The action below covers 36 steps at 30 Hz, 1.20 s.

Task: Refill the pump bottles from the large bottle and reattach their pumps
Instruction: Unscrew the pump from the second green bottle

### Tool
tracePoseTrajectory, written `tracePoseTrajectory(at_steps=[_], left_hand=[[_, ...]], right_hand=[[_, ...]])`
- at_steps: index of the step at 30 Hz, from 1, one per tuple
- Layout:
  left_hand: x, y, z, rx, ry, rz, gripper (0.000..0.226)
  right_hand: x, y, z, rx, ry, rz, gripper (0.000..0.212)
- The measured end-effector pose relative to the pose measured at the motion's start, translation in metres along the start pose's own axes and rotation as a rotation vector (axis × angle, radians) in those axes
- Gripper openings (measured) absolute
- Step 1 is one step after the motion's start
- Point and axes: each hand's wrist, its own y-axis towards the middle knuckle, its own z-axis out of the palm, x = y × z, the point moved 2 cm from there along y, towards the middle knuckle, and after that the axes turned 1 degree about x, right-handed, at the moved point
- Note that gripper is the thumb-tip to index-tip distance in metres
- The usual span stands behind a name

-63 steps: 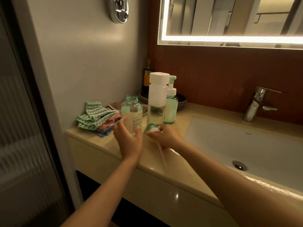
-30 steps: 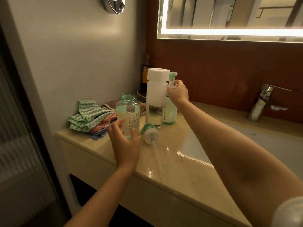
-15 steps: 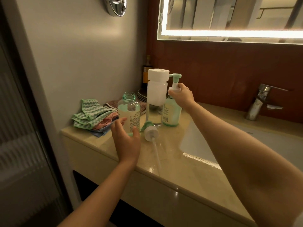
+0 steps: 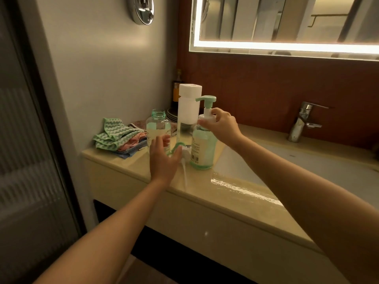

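Two pump bottles, both of clear rounded plastic with pale labels, upright on the glossy beige counter (image 4: pixel 205 203), left of the sink basin (image 4: pixel 307 167).

- **Capped bottle** (image 4: pixel 203 148): green-tinted, nearest the basin. Topped by the mounted pump (image 4: pixel 206 99), with a mint-green spout over a white collar.
- **Right hand** (image 4: pixel 222 128): at that collar, thumb and fingertips curled round it in a pinch.
- **Open bottle** (image 4: pixel 158 130): further left, its ribbed greenish neck bare, partly filled with pale liquid.

Two pumps in all.

- **Loose pump** (image 4: pixel 184 153): the second, flat on the counter between the two bottles. White collar, green head, and a thin translucent tube pointing toward the counter's front edge.
- **Left hand** (image 4: pixel 164 158): just in front of the open bottle and partly over the loose pump. Fingers straight and slightly spread, gripping nothing; contact with either not clear.

One tall bottle (image 4: pixel 189 107) behind the loose pump, cylindrical, with a matte white upper half and a clear lower half.

Further out:

- One pile of folded cloths (image 4: pixel 117 138) by the wall, with a green-and-white zigzag weave on top and pink and blue beneath.
- One stack of dark plates (image 4: pixel 171 115) behind the bottles.
- One dark bottle with an orange label (image 4: pixel 176 91) in the corner.
- One chrome faucet (image 4: pixel 303 121) behind the basin.
- One mirror (image 4: pixel 287 23) with a lit edge, on the reddish-brown wall.
- One round chrome fixture (image 4: pixel 142 9) on the pale side wall.
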Motion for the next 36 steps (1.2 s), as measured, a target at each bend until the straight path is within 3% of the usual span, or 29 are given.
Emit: tracePoseTrajectory(at_steps=[5, 12, 18, 21, 24, 26, 29, 32, 36], left_hand=[[-0.005, -0.005, 0.001, 0.209, -0.086, 0.018, 0.055], [-0.018, -0.007, 0.015, 0.522, -0.218, -0.086, 0.082], [-0.011, -0.005, 0.025, 0.529, -0.210, -0.103, 0.081], [-0.008, -0.005, 0.026, 0.541, -0.220, -0.092, 0.080], [-0.006, -0.005, 0.027, 0.534, -0.220, -0.088, 0.080], [-0.006, -0.005, 0.027, 0.524, -0.208, -0.081, 0.079], [-0.005, -0.004, 0.027, 0.513, -0.192, -0.069, 0.078], [-0.005, -0.005, 0.027, 0.515, -0.186, -0.078, 0.079], [-0.005, -0.005, 0.026, 0.508, -0.197, -0.065, 0.078]], right_hand=[[0.008, -0.018, -0.007, 0.012, -0.070, -0.032, 0.058], [0.017, -0.024, -0.006, -0.001, -0.164, -0.054, 0.056], [0.019, -0.021, -0.003, -0.082, -0.179, -0.065, 0.047], [0.020, -0.024, -0.003, 0.002, 0.025, -0.041, 0.039], [0.020, -0.024, 0.000, 0.101, 0.219, 0.024, 0.045], [0.019, -0.022, 0.004, 0.105, 0.188, 0.040, 0.054], [0.014, -0.019, 0.008, -0.037, -0.042, 0.055, 0.067], [0.012, -0.020, 0.006, -0.115, -0.063, 0.055, 0.061], [0.016, -0.026, 0.008, -0.050, 0.099, 0.047, 0.048]])
